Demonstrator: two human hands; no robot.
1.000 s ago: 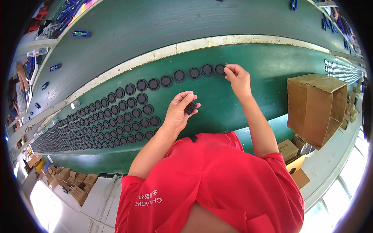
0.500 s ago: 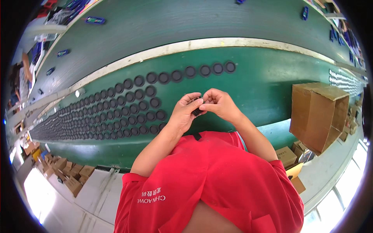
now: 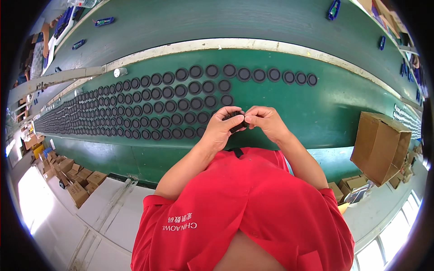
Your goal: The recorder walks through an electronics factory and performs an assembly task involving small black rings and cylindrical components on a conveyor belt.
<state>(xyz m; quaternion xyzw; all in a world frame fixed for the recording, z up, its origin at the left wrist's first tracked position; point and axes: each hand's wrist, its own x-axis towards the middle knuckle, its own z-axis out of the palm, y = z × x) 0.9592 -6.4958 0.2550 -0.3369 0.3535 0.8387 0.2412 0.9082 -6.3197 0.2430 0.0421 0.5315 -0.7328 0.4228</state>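
Observation:
In front of my chest, over the near edge of the green table (image 3: 334, 108), my two hands meet. My left hand (image 3: 220, 128) is closed around a small ribbed black piece (image 3: 238, 124), perhaps a stack of round caps; the fingers cover most of it. The thumb and bent fingers of my right hand (image 3: 269, 123) pinch at the right end of the same piece. Just left of the hands lie long rows of round black caps (image 3: 229, 71), flat on the table. The farthest row reaches further right than the others.
Beyond a pale rail (image 3: 226, 44) runs a dark belt (image 3: 217, 22) carrying blue devices (image 3: 333, 10). An open cardboard box (image 3: 377, 147) stands at the right table edge. A white cylinder (image 3: 120, 72) sits by the rail. More cartons (image 3: 77, 193) are at lower left.
The view has swung left, so the cap rows and the box appear further right. Both hands stay together on the black piece, with only slight finger movement.

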